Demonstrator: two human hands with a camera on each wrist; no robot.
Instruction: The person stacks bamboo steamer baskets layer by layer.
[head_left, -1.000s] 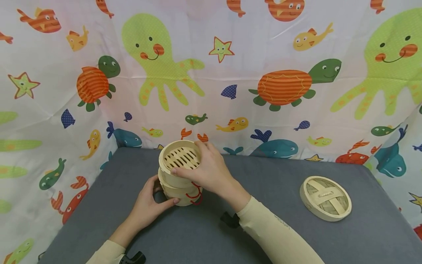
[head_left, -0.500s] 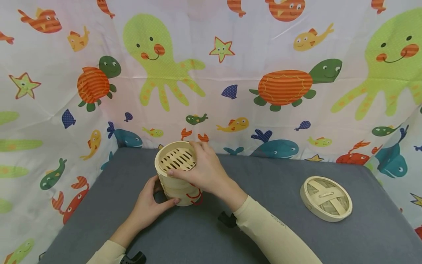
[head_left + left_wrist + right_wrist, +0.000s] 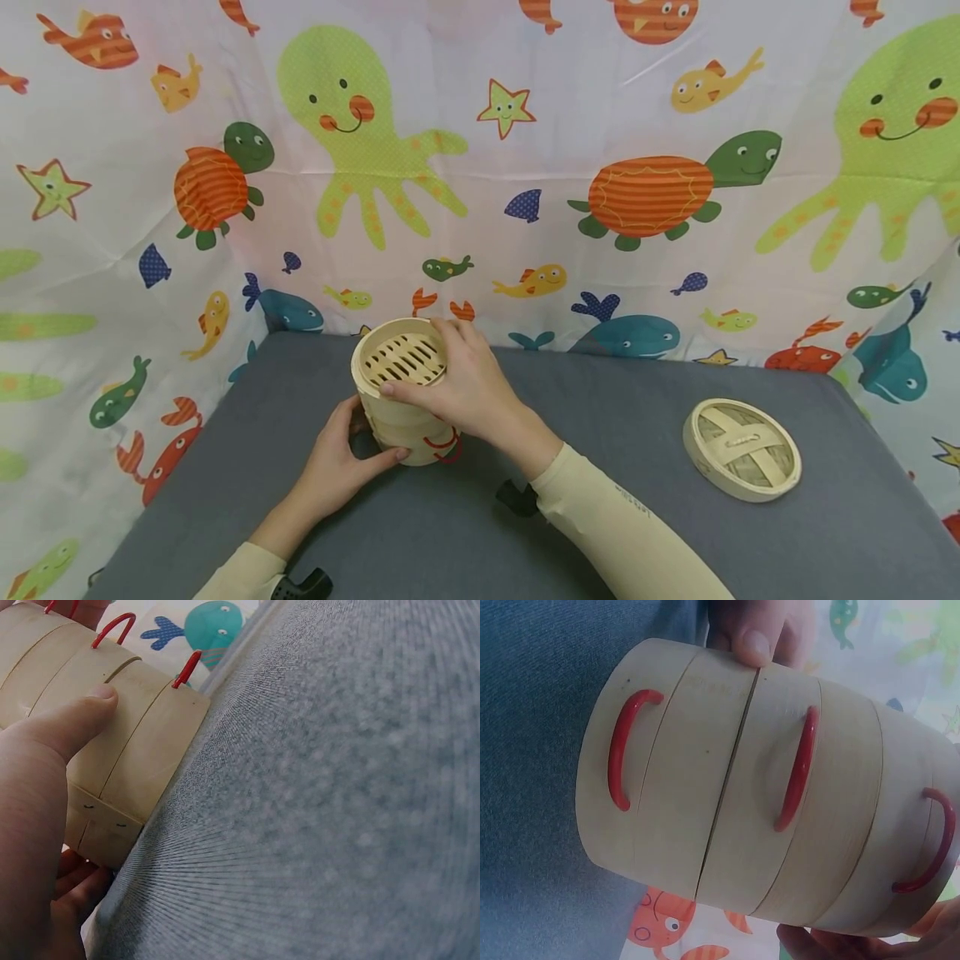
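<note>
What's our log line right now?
left hand: holds round pale wooden steamer stack low | right hand: grips it higher | round pale wooden lid: apart on grey cloth

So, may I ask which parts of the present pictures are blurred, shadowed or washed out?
Head view: mostly sharp, evenly lit, with soft shadows on the grey cloth around the sleeves; left wrist view: the cloth looks blurred toward the right; right wrist view: patterned backdrop pale and hazy, faint highlights on the red handles, bamboo stack fairly clear.
</note>
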